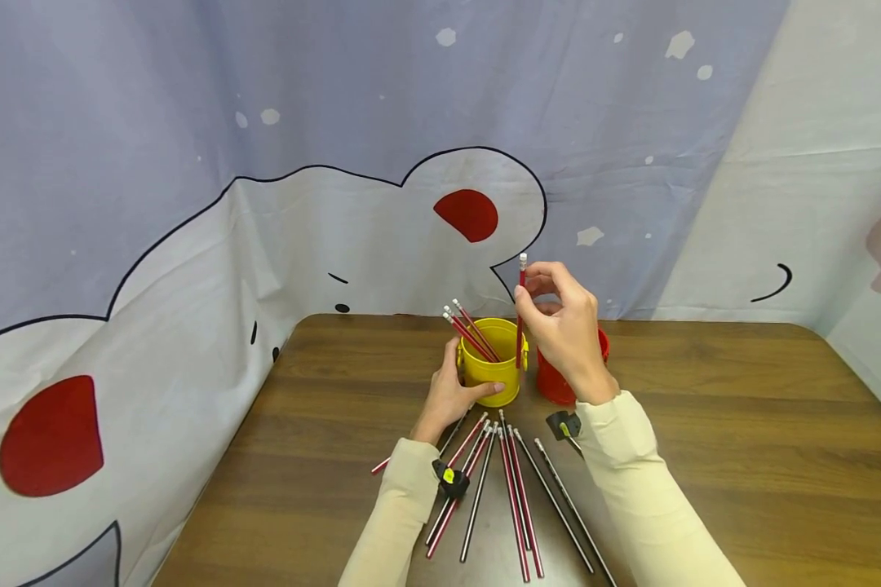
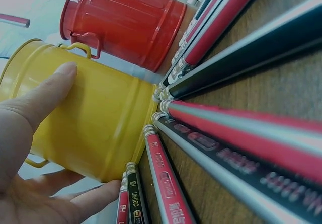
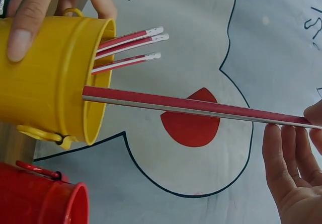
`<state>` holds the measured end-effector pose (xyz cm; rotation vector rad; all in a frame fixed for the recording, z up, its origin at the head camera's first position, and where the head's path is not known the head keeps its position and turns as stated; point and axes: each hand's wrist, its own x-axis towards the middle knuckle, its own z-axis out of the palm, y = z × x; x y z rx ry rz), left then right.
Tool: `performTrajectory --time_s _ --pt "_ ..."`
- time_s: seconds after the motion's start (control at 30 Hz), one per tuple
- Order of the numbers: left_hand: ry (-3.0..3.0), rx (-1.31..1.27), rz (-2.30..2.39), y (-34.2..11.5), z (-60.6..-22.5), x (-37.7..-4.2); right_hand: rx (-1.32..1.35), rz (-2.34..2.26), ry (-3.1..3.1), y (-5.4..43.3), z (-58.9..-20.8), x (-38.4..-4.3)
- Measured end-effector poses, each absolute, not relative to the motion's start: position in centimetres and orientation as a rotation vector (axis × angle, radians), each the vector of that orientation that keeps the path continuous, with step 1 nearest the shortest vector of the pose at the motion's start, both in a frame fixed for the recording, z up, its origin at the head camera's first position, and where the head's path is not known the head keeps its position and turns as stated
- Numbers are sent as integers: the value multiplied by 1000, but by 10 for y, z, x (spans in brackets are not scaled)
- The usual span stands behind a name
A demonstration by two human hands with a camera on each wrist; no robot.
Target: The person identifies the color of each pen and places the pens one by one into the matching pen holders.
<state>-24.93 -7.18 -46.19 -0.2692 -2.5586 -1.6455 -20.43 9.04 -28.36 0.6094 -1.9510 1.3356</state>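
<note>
My left hand [image 1: 451, 397] holds a small yellow bucket [image 2: 100, 118] round its side, thumb on the front and fingers behind. Three red pencils [image 3: 131, 45] lean in that bucket with their white eraser ends up. My right hand [image 1: 564, 319] pinches another red-and-white striped pencil [image 3: 191, 107] near its eraser end. This pencil hangs almost upright, its lower end overlapping the bucket's rim in the right wrist view. A red bucket [image 2: 126, 22] stands just right of the yellow one, partly hidden behind my right hand in the head view.
Several red and black pencils [image 1: 477, 493] lie fanned out on the wooden table [image 1: 323, 408] in front of the buckets, eraser ends toward them. A patterned curtain [image 1: 382, 244] hangs right behind the table's far edge. Dark wrist cameras [image 1: 451, 479] are strapped on both sleeves.
</note>
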Motion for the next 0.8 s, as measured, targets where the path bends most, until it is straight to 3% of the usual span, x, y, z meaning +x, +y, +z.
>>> performTrajectory --time_s 0.8 --pt "-2554 -264 -1688 -72 -462 -249 619 1325 -1989 83 -291 -217"
